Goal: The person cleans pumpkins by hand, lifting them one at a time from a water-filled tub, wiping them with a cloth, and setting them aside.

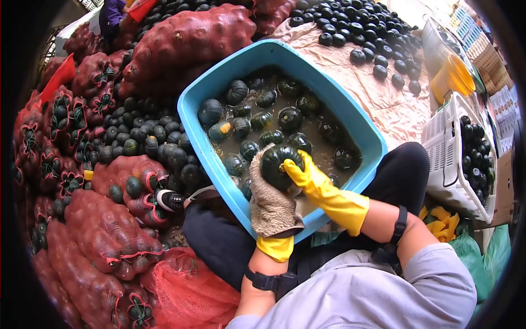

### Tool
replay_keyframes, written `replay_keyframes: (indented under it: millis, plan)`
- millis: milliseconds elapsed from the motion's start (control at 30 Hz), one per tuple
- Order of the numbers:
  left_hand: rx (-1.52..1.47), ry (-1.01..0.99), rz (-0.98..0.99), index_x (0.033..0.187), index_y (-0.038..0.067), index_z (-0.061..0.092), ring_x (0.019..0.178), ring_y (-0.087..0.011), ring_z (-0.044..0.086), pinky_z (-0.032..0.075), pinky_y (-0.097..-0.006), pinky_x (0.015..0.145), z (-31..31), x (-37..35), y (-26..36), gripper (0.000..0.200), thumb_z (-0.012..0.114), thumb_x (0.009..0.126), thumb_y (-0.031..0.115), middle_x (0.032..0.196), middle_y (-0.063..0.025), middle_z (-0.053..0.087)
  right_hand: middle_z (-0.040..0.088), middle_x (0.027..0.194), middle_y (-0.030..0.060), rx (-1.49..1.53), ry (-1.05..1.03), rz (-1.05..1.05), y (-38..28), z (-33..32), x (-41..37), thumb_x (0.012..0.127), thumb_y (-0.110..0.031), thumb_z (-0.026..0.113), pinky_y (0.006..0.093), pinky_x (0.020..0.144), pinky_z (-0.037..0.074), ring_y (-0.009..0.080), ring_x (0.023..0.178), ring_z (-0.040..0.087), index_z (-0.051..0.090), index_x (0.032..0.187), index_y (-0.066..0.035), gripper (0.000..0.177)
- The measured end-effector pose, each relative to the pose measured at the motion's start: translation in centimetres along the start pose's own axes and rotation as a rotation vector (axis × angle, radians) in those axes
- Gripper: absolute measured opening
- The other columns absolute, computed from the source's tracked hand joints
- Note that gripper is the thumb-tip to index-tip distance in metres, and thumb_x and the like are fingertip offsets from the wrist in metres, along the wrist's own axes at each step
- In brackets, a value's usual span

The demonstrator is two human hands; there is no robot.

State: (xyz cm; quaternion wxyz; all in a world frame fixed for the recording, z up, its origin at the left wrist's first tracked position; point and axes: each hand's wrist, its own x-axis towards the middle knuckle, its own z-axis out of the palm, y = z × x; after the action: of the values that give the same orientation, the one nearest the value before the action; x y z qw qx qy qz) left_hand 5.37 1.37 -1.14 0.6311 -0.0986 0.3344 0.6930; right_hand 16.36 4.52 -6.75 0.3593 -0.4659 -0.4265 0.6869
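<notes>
Over the near side of a blue tub (193, 129), I hold a dark green pumpkin (275, 165) between both hands. My left hand (269, 202), in a tan cloth mitt pulled over a yellow glove, is closed around its left side and underside. The yellow rubber glove on my right hand (318, 185) grips the right side, with thumb and fingers near the stem. Murky water (224, 147) fills the tub, and several green pumpkins (290, 118) float or sit in it. One floating pumpkin (220, 130) has an orange patch.
Red mesh sacks (104, 230) of pumpkins and a loose pile (142, 134) lie to the left. Dark pumpkins (359, 38) spread over a pinkish sheet (383, 101) behind the tub. To the right stand a white crate (441, 159) holding pumpkins and a yellow bucket (452, 79).
</notes>
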Motion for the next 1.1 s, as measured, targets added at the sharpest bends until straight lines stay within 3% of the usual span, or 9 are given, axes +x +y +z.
replay_keyframes:
  millis: [133, 267, 333, 467, 600, 733, 833, 1000, 1100]
  plan:
    - [0.026, -0.018, -0.001, 0.12, 0.01, 0.072, 0.108, -0.0237, 0.071, 0.059, -0.0391, 0.098, 0.0, 1.5, 0.4, 0.026, 0.065, 0.106, 0.031, 0.114, -0.0078, 0.074, 0.066, 0.135, 0.0235, -0.632, -0.19, -0.571, -5.9, -1.6, -1.1, 0.081, -0.017, 0.089, 0.0442, 0.108, 0.053, 0.0367, 0.123, 0.066, 0.053, 0.153, -0.01, 0.081]
    - [0.13, -0.051, -0.009, 0.117, 0.009, 0.072, 0.105, -0.0231, 0.072, 0.059, -0.0381, 0.096, -0.5, 1.4, 1.5, 0.026, 0.063, 0.106, 0.031, 0.112, -0.0085, 0.075, 0.067, 0.137, 0.0177, -0.418, -0.293, -0.01, -9.8, -1.5, -3.2, 0.088, -0.03, 0.087, 0.0406, 0.111, 0.05, 0.0276, 0.129, 0.065, 0.05, 0.157, -0.018, 0.08]
    - [0.186, -0.076, 0.034, 0.116, 0.008, 0.072, 0.104, -0.0227, 0.072, 0.059, -0.0376, 0.096, -0.8, 1.2, 0.8, 0.027, 0.062, 0.107, 0.031, 0.111, -0.0088, 0.075, 0.066, 0.138, 0.0168, -0.1, -0.243, -0.095, -4.9, -1.4, -1.1, 0.096, -0.037, 0.079, 0.0403, 0.11, 0.05, 0.0263, 0.128, 0.065, 0.051, 0.156, -0.015, 0.07]
    - [0.28, -0.145, 0.086, 0.114, 0.006, 0.073, 0.101, -0.0221, 0.072, 0.06, -0.0366, 0.095, -0.8, 0.4, -0.5, 0.027, 0.061, 0.107, 0.03, 0.11, -0.0095, 0.075, 0.053, 0.155, 0.0258, -0.531, 0.238, -0.64, -0.5, -1.4, 1.7, 0.097, -0.032, 0.078, 0.0498, 0.122, 0.04, 0.0446, 0.142, 0.051, 0.054, 0.155, -0.008, 0.067]
    - [0.298, -0.198, 0.063, 0.112, 0.005, 0.073, 0.099, -0.0215, 0.073, 0.06, -0.0356, 0.093, -0.8, 0.2, -0.6, 0.029, 0.059, 0.108, 0.03, 0.108, -0.0102, 0.075, 0.051, 0.158, 0.0254, -0.727, 0.103, -0.626, 0.5, -1.3, -0.6, 0.091, -0.037, 0.085, 0.0496, 0.123, 0.04, 0.0446, 0.145, 0.05, 0.055, 0.153, -0.012, 0.073]
    - [0.358, -0.183, 0.091, 0.109, 0.003, 0.073, 0.096, -0.0208, 0.073, 0.06, -0.0347, 0.092, -1.3, 0.6, 0.1, 0.03, 0.058, 0.109, 0.029, 0.106, -0.0109, 0.076, 0.068, 0.142, 0.0141, -0.131, -0.14, 0.026, -2.7, -1.1, -2.7, 0.106, -0.046, 0.067, 0.0382, 0.114, 0.05, 0.0244, 0.131, 0.066, 0.058, 0.15, -0.011, 0.057]
    - [0.592, -0.118, 0.249, 0.096, 0.005, 0.075, 0.084, -0.0201, 0.072, 0.057, -0.0324, 0.083, -1.2, 0.6, 0.8, 0.045, 0.05, 0.111, 0.038, 0.091, -0.0082, 0.077, 0.071, 0.141, 0.0129, 0.636, -0.2, 0.471, -4.5, -3.0, -2.6, 0.106, -0.054, 0.064, 0.0465, 0.112, 0.056, 0.0278, 0.127, 0.07, 0.064, 0.144, -0.007, 0.061]
    - [0.127, 0.197, -0.04, 0.07, 0.015, 0.055, 0.045, -0.0147, 0.041, 0.031, -0.0364, 0.041, 1.2, 0.2, 1.7, 0.023, 0.065, 0.086, 0.028, 0.062, 0.0007, 0.048, 0.068, 0.137, 0.0279, 0.851, -0.381, 0.026, -8.0, -9.5, -4.2, 0.094, -0.068, 0.07, 0.066, 0.109, 0.053, 0.0457, 0.123, 0.068, 0.064, 0.141, -0.002, 0.081]
    - [0.044, 0.263, 0.058, 0.086, 0.012, 0.068, 0.055, -0.0157, 0.05, 0.037, -0.0342, 0.046, 0.1, 1.2, 3.0, 0.017, 0.068, 0.089, 0.028, 0.08, -0.0021, 0.061, 0.068, 0.134, 0.0274, 0.979, 0.281, -0.48, -13.1, -21.1, -6.7, 0.099, -0.055, 0.066, 0.0499, 0.106, 0.059, 0.0406, 0.121, 0.07, 0.062, 0.138, 0.005, 0.071]
